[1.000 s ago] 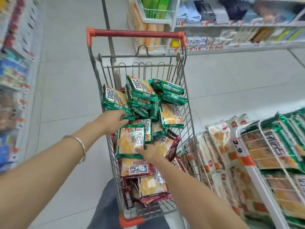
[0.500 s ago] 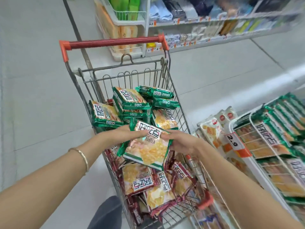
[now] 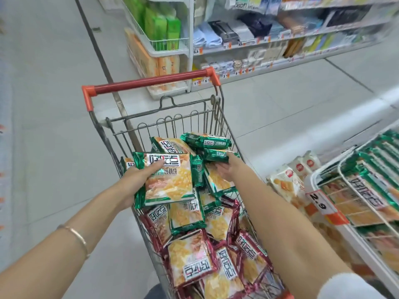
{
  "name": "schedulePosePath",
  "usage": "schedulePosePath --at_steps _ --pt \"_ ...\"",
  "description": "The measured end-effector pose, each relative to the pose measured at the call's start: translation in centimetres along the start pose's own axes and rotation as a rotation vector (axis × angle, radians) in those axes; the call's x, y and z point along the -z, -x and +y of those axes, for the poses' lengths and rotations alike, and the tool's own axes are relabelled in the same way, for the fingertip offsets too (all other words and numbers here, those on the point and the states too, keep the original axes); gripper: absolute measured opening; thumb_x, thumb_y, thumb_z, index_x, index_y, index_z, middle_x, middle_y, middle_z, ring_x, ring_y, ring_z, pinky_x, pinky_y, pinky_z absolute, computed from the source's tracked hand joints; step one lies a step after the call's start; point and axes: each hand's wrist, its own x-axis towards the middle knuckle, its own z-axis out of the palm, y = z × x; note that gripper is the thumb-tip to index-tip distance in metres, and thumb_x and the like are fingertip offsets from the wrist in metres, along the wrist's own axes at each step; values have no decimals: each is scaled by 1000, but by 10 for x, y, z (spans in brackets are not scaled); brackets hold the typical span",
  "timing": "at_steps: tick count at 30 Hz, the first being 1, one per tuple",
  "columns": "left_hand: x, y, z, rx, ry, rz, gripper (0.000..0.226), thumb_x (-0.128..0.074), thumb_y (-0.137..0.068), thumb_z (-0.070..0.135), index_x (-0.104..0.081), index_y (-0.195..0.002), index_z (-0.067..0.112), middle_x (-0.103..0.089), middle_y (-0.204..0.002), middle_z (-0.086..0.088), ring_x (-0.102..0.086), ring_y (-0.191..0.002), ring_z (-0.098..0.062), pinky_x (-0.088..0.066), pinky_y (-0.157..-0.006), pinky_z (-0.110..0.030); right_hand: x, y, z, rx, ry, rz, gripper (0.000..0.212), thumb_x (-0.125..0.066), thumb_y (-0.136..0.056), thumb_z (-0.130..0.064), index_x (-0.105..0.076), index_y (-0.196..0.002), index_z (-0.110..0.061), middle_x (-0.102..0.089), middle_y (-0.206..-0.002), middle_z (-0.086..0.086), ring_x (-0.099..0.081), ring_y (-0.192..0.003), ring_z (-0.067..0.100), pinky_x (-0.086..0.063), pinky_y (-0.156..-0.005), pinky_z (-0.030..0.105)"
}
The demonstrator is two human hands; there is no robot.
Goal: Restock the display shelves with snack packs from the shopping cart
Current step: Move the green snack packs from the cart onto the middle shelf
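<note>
A wire shopping cart (image 3: 164,82) with a red handle stands in front of me, full of snack packs. Green-edged packs lie toward its far end and dark red packs (image 3: 191,258) at the near end. My left hand (image 3: 135,180) grips a green snack pack (image 3: 170,178) by its left edge and holds it flat above the pile. My right hand (image 3: 228,168) reaches into the cart with its fingers on another green pack (image 3: 218,155) at the far right. The display shelf (image 3: 354,231) with wire dividers and matching green packs is at the right.
A 2.9 price tag (image 3: 319,202) hangs on the display's front edge. White and orange packs (image 3: 285,184) stand below it, between cart and display. Across the tiled aisle, shelves (image 3: 248,46) hold folded cloths and boxes, with a wire end rack (image 3: 164,43) of green packs.
My right hand let go of the green pack both hands held and moved to another pack farther in the cart. My left hand alone holds the first pack. The view rose.
</note>
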Motion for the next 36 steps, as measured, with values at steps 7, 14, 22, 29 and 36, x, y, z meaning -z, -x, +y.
schedulePosePath --at_steps 7,14,22,29,36 --pt "2 -7 5 -43 -9 39 128 -85 -34 81 -53 -141 19 -57 -143 -5 -53 -131 -28 -39 -111 -55 50 23 21 191 179 -74 48 -63 -96 -19 -49 -137 2 -63 -130 21 -68 -104 26 -54 -96 33" --pt "-29 20 30 -138 -115 136 127 -73 -63 76 -20 -156 7 -28 -161 -14 -32 -145 -35 -27 -118 -55 129 94 13 298 286 -132 35 -60 -95 -22 -57 -122 0 -69 -119 14 -66 -111 26 -48 -106 41" --pt "-114 51 32 -125 -209 -15 109 -52 -83 74 -10 -158 7 -14 -165 -13 -17 -151 -35 -17 -119 -55 133 160 16 314 193 -230 36 -40 -106 -27 -56 -133 -9 -67 -128 13 -64 -118 30 -45 -104 52" --pt "-192 90 12 -28 -325 -316 150 -32 -30 112 -28 -156 30 -33 -160 -7 -35 -144 -35 -26 -116 -61 165 204 36 291 163 -118 75 -40 -88 -78 -64 -129 -20 -69 -127 9 -66 -115 29 -44 -107 54" --pt "-313 185 -2 -98 -474 -623 154 -74 -32 89 -15 -159 24 -28 -162 -7 -31 -146 -31 -25 -118 -51 303 279 46 405 169 -120 33 -55 -97 -49 -64 -111 -21 -78 -88 -3 -74 -76 10 -57 -71 25"
